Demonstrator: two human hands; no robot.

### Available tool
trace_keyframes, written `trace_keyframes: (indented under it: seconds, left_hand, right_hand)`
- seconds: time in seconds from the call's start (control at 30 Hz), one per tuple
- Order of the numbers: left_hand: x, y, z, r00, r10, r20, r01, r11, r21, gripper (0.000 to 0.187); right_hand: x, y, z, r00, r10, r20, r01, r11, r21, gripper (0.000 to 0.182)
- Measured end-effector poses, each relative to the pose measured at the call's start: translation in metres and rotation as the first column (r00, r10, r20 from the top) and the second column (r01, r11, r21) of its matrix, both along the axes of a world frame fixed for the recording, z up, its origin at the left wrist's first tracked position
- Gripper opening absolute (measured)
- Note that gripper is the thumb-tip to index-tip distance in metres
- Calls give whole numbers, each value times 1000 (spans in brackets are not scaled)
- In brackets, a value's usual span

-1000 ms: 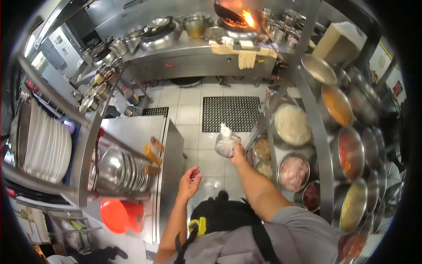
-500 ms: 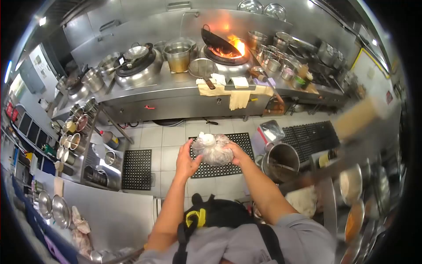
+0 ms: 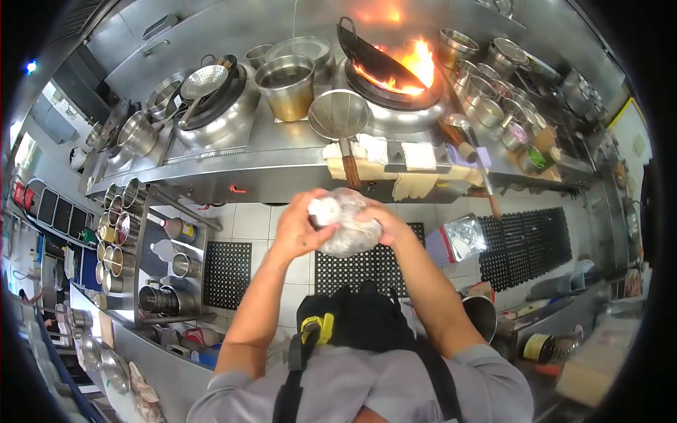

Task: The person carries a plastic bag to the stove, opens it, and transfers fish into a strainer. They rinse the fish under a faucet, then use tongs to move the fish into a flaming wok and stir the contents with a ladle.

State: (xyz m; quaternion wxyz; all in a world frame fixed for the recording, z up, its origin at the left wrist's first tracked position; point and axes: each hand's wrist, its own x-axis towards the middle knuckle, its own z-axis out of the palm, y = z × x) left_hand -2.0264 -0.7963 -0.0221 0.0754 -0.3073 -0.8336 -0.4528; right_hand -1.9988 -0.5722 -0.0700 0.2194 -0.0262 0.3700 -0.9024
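Between my two hands is a clear plastic bag with greyish contents and a bunched white top. My left hand holds the bag's left side, its thumb against the plastic near the white part. On the bag's right side, my right hand has its fingers on the plastic. What fills the bag cannot be made out. Both hands are in front of the stove counter, above the floor mat. A strainer with a wooden handle lies on the counter ahead of them.
Flames rise around a tilted wok on the right burner. A metal pot and a perforated ladle are to its left. A long-handled ladle overhangs the counter edge. At the left is a shelf rack with metal containers.
The view has moved closer to the stove and shifted. My hands still hold the bag, now nearer the counter edge. The flames look larger.
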Motion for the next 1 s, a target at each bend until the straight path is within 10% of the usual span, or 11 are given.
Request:
trace_keyframes:
  seconds: [0.2,0.27,0.53,0.77,0.87,1.0]
  left_hand:
    - [-129,-38,17,974,190,125,-211,960,186,46]
    - [-170,-48,14,957,273,101,-283,955,94,45]
    - [-331,-97,-40,920,356,-163,-378,916,-133,49]
    - [-431,-102,-127,921,381,85,-310,845,-435,61]
    - [-463,-120,-187,959,272,75,-249,941,-230,69]
    - [-423,-82,-122,920,390,-44,-387,882,-271,64]
  right_hand:
    - [-123,-26,29,985,80,155,-83,996,14,51]
    - [-150,-16,17,990,-80,117,38,945,326,43]
    - [-89,146,3,902,-370,220,217,832,511,38]
    - [-41,215,-22,742,-603,292,591,794,139,42]
    - [-38,236,-42,700,-641,315,640,759,121,43]
    - [-29,258,-58,673,-635,379,654,750,95,42]
